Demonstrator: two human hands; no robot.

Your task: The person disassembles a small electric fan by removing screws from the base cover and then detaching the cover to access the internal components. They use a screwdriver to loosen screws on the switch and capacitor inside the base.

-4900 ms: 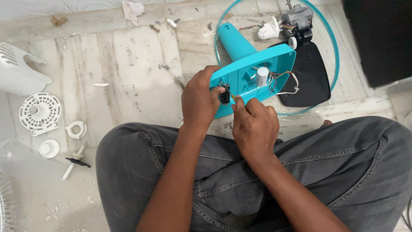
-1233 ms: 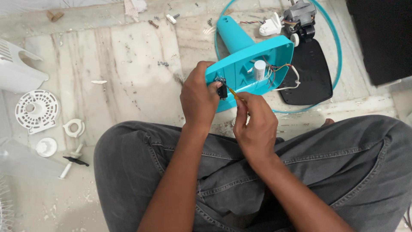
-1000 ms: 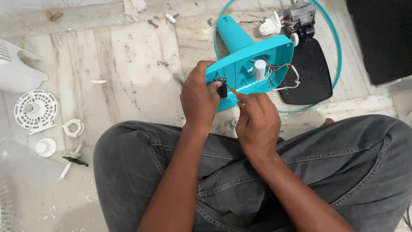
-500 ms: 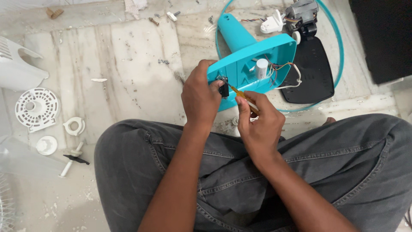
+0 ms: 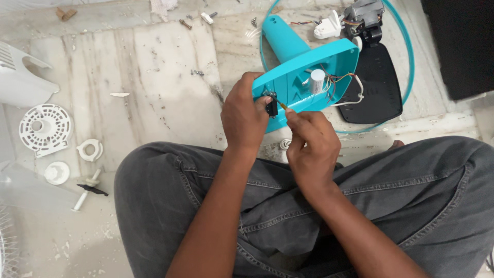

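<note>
A turquoise fan base (image 5: 296, 77) lies tipped on the marble floor, its hollow underside facing me with a white cylinder capacitor (image 5: 317, 81) and coloured wires (image 5: 342, 82) inside. My left hand (image 5: 244, 118) grips the base's near edge and pinches a small black part (image 5: 271, 104) there. My right hand (image 5: 311, 146) holds a thin screwdriver (image 5: 281, 105) with its tip at that black part. My crossed legs in grey jeans fill the lower frame.
A black base plate (image 5: 375, 87) and a turquoise ring guard (image 5: 406, 62) lie behind the base, with a grey motor (image 5: 363, 13) at the top. White plastic fan parts (image 5: 46, 128) and small pieces (image 5: 90, 150) lie at left. Loose screws (image 5: 198, 73) are scattered on the floor.
My right hand has shifted slightly while working the screwdriver at the black part. The fan base and my left hand keep about the same place.
</note>
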